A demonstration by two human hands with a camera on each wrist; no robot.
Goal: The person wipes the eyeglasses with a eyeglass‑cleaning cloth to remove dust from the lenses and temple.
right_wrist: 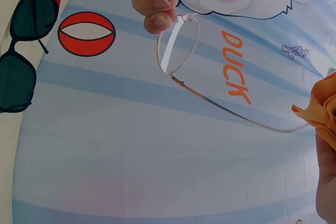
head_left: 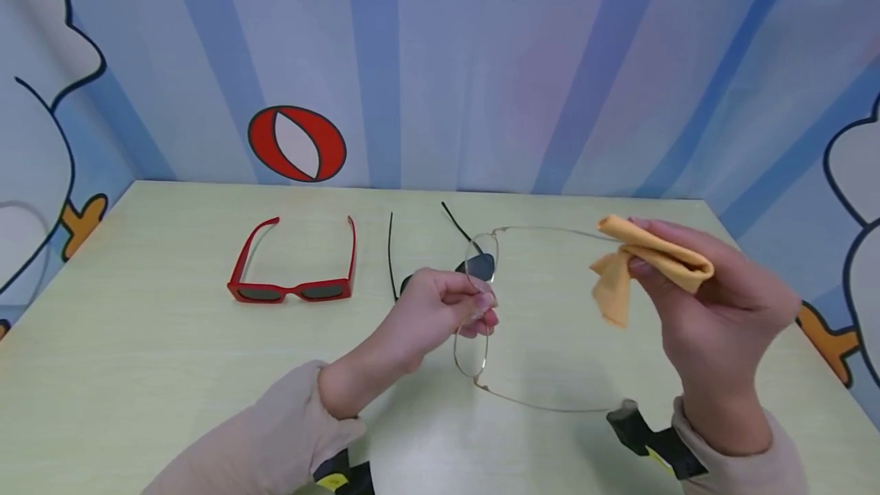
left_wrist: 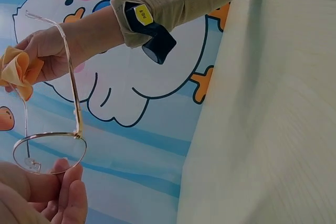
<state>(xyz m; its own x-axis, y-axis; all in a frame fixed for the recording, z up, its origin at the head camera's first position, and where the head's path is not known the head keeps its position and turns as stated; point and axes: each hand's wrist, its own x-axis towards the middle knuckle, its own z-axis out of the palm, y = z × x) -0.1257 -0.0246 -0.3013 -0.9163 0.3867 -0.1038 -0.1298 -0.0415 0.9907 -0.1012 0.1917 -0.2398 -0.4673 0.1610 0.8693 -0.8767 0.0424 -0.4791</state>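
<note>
Thin gold wire-rimmed eyeglasses (head_left: 470,350) are held up over the table, their temples unfolded and pointing right. My left hand (head_left: 443,300) pinches them at the middle of the front, near the bridge, with thumb and fingers. A folded yellow-orange cloth (head_left: 653,250) is gripped between the thumb and fingers of my right hand (head_left: 722,304). The far temple runs into this cloth (right_wrist: 323,106), which hides its tip; the near temple ends free, as the left wrist view shows. Behind my left hand lie black sunglasses (head_left: 484,266), partly covered by it.
Red-framed sunglasses (head_left: 292,292) rest on the pale table (head_left: 172,388) to the left, temples toward the back. A blue striped cartoon backdrop (head_left: 467,98) rises behind the table's far edge. Dark wrist cameras (head_left: 653,441) are worn at both sleeves.
</note>
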